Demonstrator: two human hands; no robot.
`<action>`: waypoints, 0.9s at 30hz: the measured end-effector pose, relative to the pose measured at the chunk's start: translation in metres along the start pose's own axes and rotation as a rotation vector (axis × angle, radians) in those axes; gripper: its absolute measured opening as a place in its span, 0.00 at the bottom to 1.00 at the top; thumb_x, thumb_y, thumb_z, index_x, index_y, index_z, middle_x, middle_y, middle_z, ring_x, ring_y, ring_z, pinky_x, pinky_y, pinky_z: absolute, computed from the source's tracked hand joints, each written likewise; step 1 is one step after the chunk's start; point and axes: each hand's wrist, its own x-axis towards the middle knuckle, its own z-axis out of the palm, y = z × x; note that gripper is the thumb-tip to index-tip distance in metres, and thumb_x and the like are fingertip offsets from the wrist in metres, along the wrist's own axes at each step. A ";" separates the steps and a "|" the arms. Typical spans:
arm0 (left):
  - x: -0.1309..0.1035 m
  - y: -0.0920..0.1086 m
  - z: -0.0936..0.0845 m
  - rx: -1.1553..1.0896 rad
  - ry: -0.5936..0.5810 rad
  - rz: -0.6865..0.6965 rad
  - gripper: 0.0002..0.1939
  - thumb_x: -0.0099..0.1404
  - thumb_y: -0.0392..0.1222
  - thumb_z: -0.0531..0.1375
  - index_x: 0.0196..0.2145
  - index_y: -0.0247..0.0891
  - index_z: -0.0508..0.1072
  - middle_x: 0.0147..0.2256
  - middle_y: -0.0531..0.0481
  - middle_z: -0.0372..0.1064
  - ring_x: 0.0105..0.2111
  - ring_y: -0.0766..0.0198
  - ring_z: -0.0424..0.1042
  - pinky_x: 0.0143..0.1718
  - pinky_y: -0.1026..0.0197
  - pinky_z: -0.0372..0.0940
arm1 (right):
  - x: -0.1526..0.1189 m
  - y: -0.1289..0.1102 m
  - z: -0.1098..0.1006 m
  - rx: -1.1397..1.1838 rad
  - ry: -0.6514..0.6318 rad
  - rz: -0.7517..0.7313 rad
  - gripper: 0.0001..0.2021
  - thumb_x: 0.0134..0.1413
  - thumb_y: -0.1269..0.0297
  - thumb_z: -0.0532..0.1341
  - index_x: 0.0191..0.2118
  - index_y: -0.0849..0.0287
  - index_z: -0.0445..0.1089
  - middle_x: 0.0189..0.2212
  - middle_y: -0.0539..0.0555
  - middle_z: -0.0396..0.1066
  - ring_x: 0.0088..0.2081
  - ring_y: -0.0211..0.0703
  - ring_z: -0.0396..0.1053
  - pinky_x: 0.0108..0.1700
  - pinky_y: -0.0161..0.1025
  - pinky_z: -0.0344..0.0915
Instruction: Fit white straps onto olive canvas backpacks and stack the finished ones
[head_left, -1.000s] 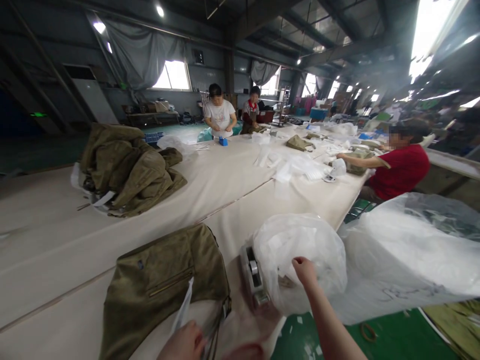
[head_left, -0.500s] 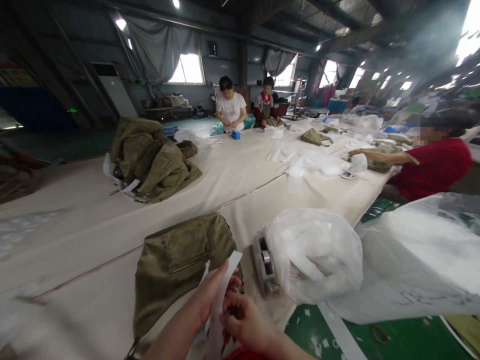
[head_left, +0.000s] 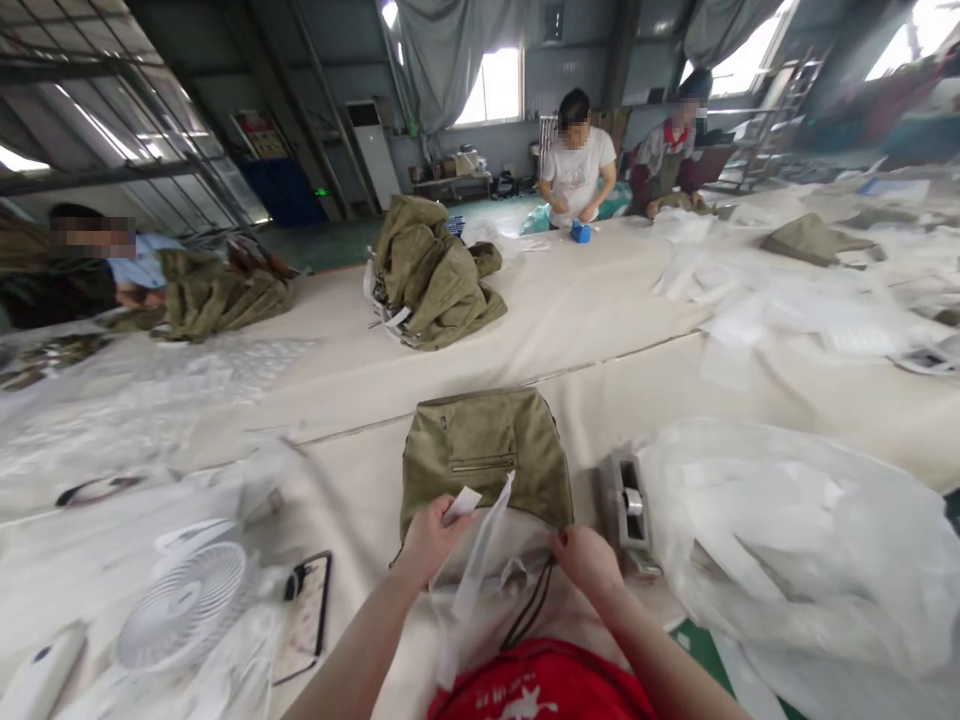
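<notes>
An olive-green bag (head_left: 487,440) with a zipped front pocket lies flat before me. Over its lower left part my left hand (head_left: 433,545) is closed on a white paper strip (head_left: 463,503). Another long, thin white strip (head_left: 484,545) hangs beside that hand, its lower end near my red top. My right hand (head_left: 589,560) is closed at the bag's lower right corner, where dark cord-like straps (head_left: 532,605) trail toward me. Its fingertips are partly hidden.
A tape dispenser (head_left: 628,510) and a clear plastic bag of white strips (head_left: 795,540) stand to the right. To the left are a white fan (head_left: 184,610) and a phone (head_left: 304,615). Olive bags (head_left: 439,275) are heaped farther back. Several co-workers sit or stand around the table.
My view has swung left. My hands, together at the white strip before, are now apart: the left keeps white paper, the right has moved to the bag's corner. The bag now lies straighter before me.
</notes>
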 end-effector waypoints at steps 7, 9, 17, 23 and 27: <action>-0.018 -0.019 -0.014 0.183 -0.152 -0.042 0.21 0.58 0.56 0.56 0.17 0.38 0.64 0.17 0.56 0.58 0.20 0.69 0.55 0.23 0.63 0.47 | 0.027 -0.001 0.017 0.195 -0.049 0.104 0.11 0.44 0.65 0.65 0.17 0.59 0.67 0.21 0.60 0.71 0.28 0.48 0.72 0.28 0.38 0.61; -0.022 -0.021 -0.012 0.218 -0.185 -0.034 0.21 0.59 0.57 0.55 0.18 0.37 0.66 0.17 0.56 0.58 0.20 0.69 0.56 0.24 0.63 0.46 | 0.027 0.000 0.019 0.576 -0.154 0.242 0.17 0.47 0.67 0.62 0.13 0.57 0.59 0.13 0.51 0.60 0.17 0.36 0.61 0.20 0.33 0.52; -0.023 -0.034 -0.009 0.098 -0.332 -0.088 0.22 0.57 0.58 0.58 0.19 0.37 0.65 0.18 0.58 0.54 0.21 0.70 0.52 0.23 0.64 0.44 | -0.012 -0.018 0.002 1.683 -0.539 0.244 0.12 0.41 0.66 0.72 0.27 0.62 0.68 0.18 0.44 0.64 0.15 0.24 0.56 0.16 0.23 0.54; -0.029 -0.043 -0.002 0.028 -0.514 -0.133 0.23 0.52 0.61 0.62 0.22 0.36 0.69 0.19 0.56 0.60 0.21 0.70 0.55 0.23 0.65 0.46 | -0.020 -0.031 -0.003 1.679 -0.415 0.103 0.18 0.37 0.57 0.75 0.33 0.62 0.73 0.27 0.48 0.73 0.23 0.28 0.68 0.27 0.25 0.67; -0.034 -0.036 0.006 -0.007 -0.579 -0.142 0.22 0.52 0.60 0.62 0.25 0.35 0.73 0.20 0.55 0.64 0.21 0.69 0.58 0.23 0.65 0.50 | -0.021 -0.035 0.003 1.637 -0.365 0.110 0.20 0.33 0.55 0.76 0.32 0.61 0.73 0.28 0.50 0.73 0.24 0.32 0.68 0.26 0.29 0.67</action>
